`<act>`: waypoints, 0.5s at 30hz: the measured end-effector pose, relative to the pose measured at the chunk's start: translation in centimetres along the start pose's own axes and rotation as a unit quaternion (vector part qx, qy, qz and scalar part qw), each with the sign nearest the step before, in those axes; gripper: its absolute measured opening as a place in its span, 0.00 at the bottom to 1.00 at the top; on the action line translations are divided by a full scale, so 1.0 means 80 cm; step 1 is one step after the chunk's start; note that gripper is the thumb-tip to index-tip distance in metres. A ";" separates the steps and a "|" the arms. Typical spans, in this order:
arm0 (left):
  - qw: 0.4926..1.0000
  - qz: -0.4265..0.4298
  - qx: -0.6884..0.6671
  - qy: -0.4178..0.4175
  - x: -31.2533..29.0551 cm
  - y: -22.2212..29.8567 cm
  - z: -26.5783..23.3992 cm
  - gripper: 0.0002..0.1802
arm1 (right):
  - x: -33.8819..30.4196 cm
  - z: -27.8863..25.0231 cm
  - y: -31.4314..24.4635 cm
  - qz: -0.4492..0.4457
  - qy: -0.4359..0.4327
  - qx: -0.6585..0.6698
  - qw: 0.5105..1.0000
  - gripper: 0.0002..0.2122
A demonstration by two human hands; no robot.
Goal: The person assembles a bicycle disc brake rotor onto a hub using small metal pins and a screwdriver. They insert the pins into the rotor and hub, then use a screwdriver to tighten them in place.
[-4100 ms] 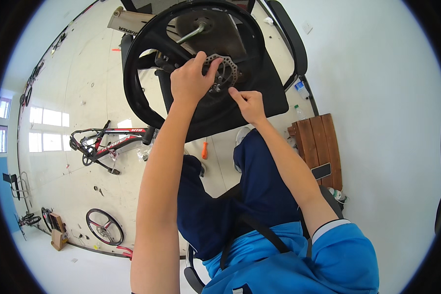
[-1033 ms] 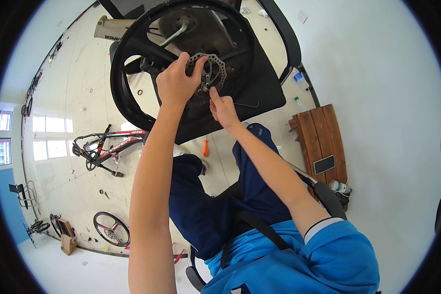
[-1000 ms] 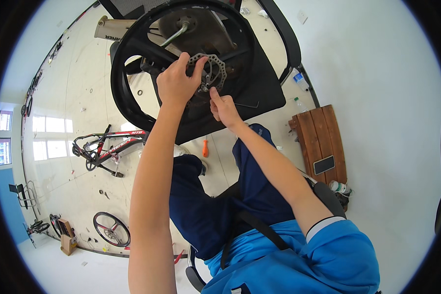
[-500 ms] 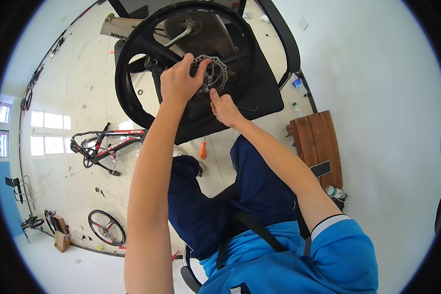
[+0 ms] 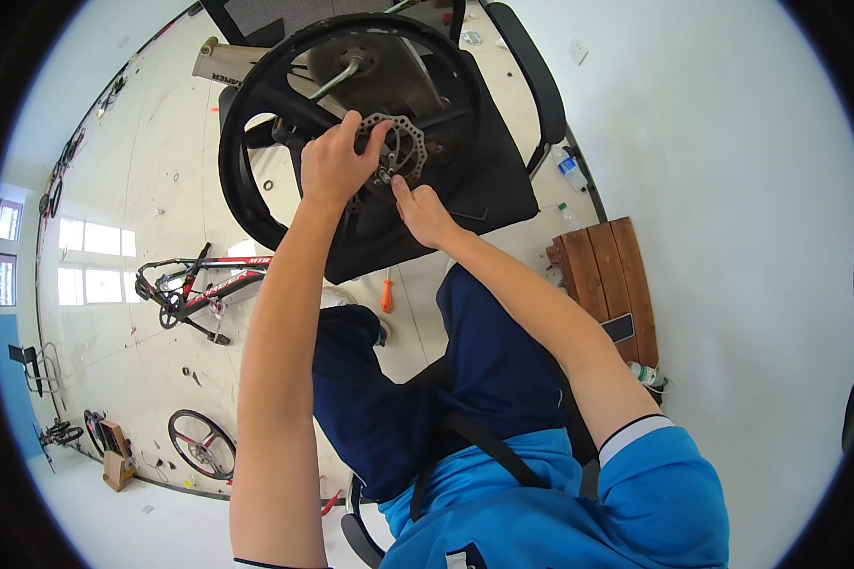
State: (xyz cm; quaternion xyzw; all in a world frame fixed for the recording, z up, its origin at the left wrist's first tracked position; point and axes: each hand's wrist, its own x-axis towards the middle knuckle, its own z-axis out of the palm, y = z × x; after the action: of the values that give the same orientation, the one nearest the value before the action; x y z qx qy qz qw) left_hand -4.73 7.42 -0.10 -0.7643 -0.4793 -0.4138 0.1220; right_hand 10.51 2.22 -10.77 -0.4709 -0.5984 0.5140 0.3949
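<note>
A black spoked bicycle wheel (image 5: 230, 152) lies on a black chair seat (image 5: 503, 185), its side with the silver brake disc (image 5: 416, 150) facing up. My left hand (image 5: 337, 163) grips the disc's left edge between thumb and fingers; the fingertips are partly hidden. At the centre of the disc, my right hand (image 5: 425, 213) presses its thumb against the end of the wheel axle (image 5: 383, 174). The other fingers of that hand are curled and mostly out of sight. An L-shaped hex key (image 5: 472, 215) lies on the seat to the right of my right hand.
Beyond the wheel are a pale frame part (image 5: 226, 63) and a metal crank (image 5: 337, 78). An orange-handled screwdriver (image 5: 387, 296) lies on the floor near my feet. A red-and-black bike frame (image 5: 199, 294) is at left, a wooden stool (image 5: 609, 275) at right, beside bottles (image 5: 571, 171).
The whole view has shifted slightly, so the wheel and chair appear a little further left. Both hands keep nearly the same places on the disc and axle.
</note>
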 end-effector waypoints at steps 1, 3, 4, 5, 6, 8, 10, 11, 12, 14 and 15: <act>1.000 -0.001 0.001 -0.001 0.000 0.000 0.000 0.21 | 0.001 -0.001 -0.001 -0.009 0.005 -0.008 1.000 0.38; 1.000 -0.004 0.003 -0.004 0.001 0.001 -0.001 0.21 | 0.001 -0.003 -0.004 0.002 -0.002 -0.019 1.000 0.38; 1.000 -0.004 0.004 -0.005 0.000 0.001 -0.001 0.21 | 0.001 -0.004 -0.004 0.007 -0.005 -0.024 1.000 0.38; 1.000 -0.005 0.005 -0.006 0.000 0.001 -0.001 0.22 | 0.001 -0.005 -0.004 0.007 -0.004 -0.030 1.000 0.39; 1.000 -0.005 0.006 -0.007 0.000 0.001 -0.001 0.22 | 0.001 -0.006 -0.005 0.007 -0.003 -0.035 0.999 0.39; 1.000 -0.002 -0.003 0.000 -0.001 0.000 0.000 0.22 | 0.000 -0.007 -0.007 0.005 -0.005 -0.045 0.999 0.39; 1.000 -0.002 -0.006 0.002 -0.002 0.000 0.001 0.22 | -0.001 -0.009 -0.010 0.000 -0.006 -0.052 0.999 0.39; 1.000 -0.003 -0.006 0.000 -0.001 0.000 0.001 0.22 | -0.001 -0.010 -0.012 -0.003 -0.007 -0.050 0.999 0.39; 1.000 -0.004 -0.005 -0.002 -0.001 0.000 0.000 0.22 | -0.002 -0.010 -0.014 -0.006 -0.007 -0.048 0.999 0.39; 1.000 -0.003 0.005 -0.005 -0.001 0.001 0.002 0.22 | -0.002 -0.013 -0.012 -0.003 -0.009 -0.061 0.998 0.39; 1.000 -0.002 0.009 -0.007 0.000 0.002 0.004 0.22 | 0.000 -0.016 -0.011 0.003 -0.011 -0.075 0.997 0.39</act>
State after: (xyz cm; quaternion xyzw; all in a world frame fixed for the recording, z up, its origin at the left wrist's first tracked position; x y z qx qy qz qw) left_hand -4.43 7.51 -0.24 -0.7649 -0.4852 -0.4047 0.1249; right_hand 11.58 2.48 -9.73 -0.4948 -0.6384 0.4742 0.3502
